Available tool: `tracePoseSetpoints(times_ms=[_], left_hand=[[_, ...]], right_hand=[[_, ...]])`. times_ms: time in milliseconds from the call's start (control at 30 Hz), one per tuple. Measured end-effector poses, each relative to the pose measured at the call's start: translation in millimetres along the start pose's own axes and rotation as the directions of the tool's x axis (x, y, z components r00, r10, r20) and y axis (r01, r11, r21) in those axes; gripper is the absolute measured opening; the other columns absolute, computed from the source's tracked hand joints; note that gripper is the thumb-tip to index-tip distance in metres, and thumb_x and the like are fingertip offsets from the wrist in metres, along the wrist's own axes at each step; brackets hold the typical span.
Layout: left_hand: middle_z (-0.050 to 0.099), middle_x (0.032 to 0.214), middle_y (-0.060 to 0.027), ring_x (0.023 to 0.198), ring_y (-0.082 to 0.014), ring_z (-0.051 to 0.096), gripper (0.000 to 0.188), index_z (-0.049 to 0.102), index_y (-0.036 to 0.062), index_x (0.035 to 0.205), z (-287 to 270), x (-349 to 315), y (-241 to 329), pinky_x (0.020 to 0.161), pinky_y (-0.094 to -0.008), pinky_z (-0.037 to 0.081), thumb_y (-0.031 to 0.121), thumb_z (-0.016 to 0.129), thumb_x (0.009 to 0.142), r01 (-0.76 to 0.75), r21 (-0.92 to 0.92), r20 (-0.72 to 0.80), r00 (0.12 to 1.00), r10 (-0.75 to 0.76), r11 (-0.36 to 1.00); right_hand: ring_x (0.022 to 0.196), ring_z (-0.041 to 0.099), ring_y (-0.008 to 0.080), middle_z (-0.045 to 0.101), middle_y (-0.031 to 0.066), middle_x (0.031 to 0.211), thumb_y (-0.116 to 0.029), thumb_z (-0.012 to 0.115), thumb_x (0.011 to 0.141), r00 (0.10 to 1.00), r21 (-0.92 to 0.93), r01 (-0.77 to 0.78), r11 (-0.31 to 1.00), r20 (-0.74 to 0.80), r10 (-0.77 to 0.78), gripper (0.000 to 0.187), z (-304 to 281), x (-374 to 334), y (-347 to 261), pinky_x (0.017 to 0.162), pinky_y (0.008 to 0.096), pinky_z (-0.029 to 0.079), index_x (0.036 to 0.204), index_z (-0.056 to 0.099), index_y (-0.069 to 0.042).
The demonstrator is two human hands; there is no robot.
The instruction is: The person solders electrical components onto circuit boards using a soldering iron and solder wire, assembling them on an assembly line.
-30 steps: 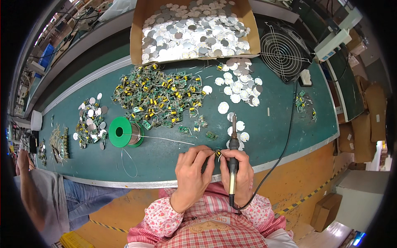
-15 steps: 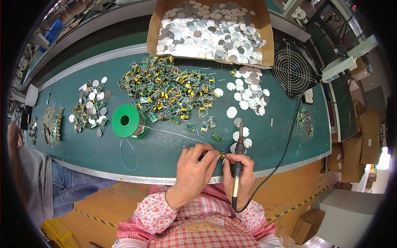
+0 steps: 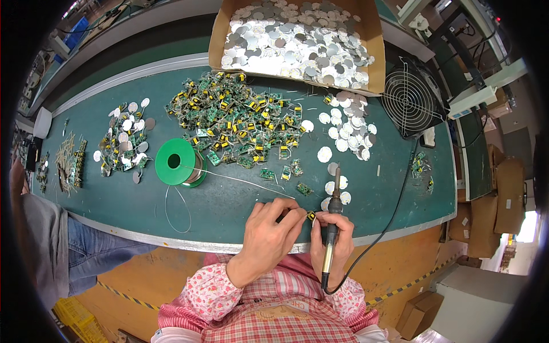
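Observation:
At the table's near edge, my left hand [image 3: 271,237] is closed, its fingertips pinching a small circuit board [image 3: 311,216] with a yellow-and-black part. My right hand [image 3: 336,243] is wrapped round a soldering iron [image 3: 331,228] whose tip points away from me. The thumb and forefinger of that same hand meet the board's right side. A thin solder wire [image 3: 251,182] runs from a green spool [image 3: 175,162] toward my left fingers; whether they grip it is hidden. Just beyond my hands lie loose boards [image 3: 304,188] and white discs [image 3: 343,198].
A large heap of circuit boards [image 3: 240,120] covers mid-table. Behind it stands a cardboard box [image 3: 372,51] of discs. A black fan [image 3: 409,97] is at the far right, with the iron's cable [image 3: 394,211] trailing nearby. Another person's leg [image 3: 103,246] shows at left.
The view has shifted slightly. Both hands keep their hold, with the board still between their fingertips and the iron in the right hand.

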State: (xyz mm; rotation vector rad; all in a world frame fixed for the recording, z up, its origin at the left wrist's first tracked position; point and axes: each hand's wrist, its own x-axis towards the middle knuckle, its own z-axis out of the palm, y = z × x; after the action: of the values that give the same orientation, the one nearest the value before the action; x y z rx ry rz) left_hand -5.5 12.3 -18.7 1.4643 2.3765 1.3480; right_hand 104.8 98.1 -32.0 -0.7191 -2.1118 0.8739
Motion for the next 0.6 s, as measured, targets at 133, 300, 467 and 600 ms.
tracePoseSetpoints(times_ms=[133, 300, 467, 600], left_hand=[[0.059, 0.091, -0.0037, 0.071, -0.0223, 0.053, 0.016, 0.065, 0.0083, 0.089, 0.0, 1.3, 0.1, 0.063, -0.0328, 0.041, 0.004, 0.069, 0.074, -0.011, 0.016, 0.009, 1.0, 0.011, 1.0], [0.058, 0.091, -0.0041, 0.072, -0.0213, 0.054, 0.016, 0.063, 0.007, 0.089, -0.9, 2.5, 1.8, 0.065, -0.0332, 0.041, 0.004, 0.068, 0.074, -0.013, 0.018, 0.019, 1.0, 0.013, 1.0], [0.058, 0.094, -0.0059, 0.074, -0.0222, 0.057, 0.018, 0.061, 0.0047, 0.091, 3.4, -2.1, 1.6, 0.065, -0.0351, 0.045, 0.003, 0.067, 0.075, 0.028, -0.046, 0.015, 1.0, -0.028, 0.999], [0.062, 0.1, -0.0102, 0.072, -0.0246, 0.062, 0.012, 0.058, 0.0008, 0.091, 2.3, 0.8, 2.6, 0.062, -0.0342, 0.051, 0.002, 0.062, 0.08, 0.166, -0.281, 0.135, 0.982, -0.132, 0.945]], right_hand=[[0.076, 0.064, 0.0274, 0.064, 0.0144, 0.087, 0.009, 0.067, 0.077, 1.0, -0.005, 0.005, 1.0, -0.003, -0.005, 0.032, 0.4, -0.5, 0.8, 0.066, 0.0333, 0.05, 0.101, 0.05, -0.003], [0.075, 0.064, 0.0274, 0.064, 0.0141, 0.087, 0.009, 0.066, 0.077, 1.0, -0.006, 0.013, 1.0, -0.015, -0.013, 0.032, 0.8, -0.7, 1.8, 0.065, 0.0332, 0.05, 0.101, 0.05, -0.003], [0.075, 0.064, 0.0285, 0.064, 0.0136, 0.088, 0.009, 0.067, 0.076, 0.996, -0.038, 0.086, 0.996, 0.003, -0.086, 0.032, -0.5, -0.5, 1.0, 0.064, 0.0342, 0.051, 0.101, 0.051, -0.004], [0.075, 0.064, 0.029, 0.064, 0.0136, 0.089, 0.009, 0.067, 0.076, 0.991, -0.051, 0.137, 0.989, 0.014, -0.136, 0.033, -2.5, -3.8, 4.4, 0.064, 0.0345, 0.051, 0.102, 0.051, -0.005]])
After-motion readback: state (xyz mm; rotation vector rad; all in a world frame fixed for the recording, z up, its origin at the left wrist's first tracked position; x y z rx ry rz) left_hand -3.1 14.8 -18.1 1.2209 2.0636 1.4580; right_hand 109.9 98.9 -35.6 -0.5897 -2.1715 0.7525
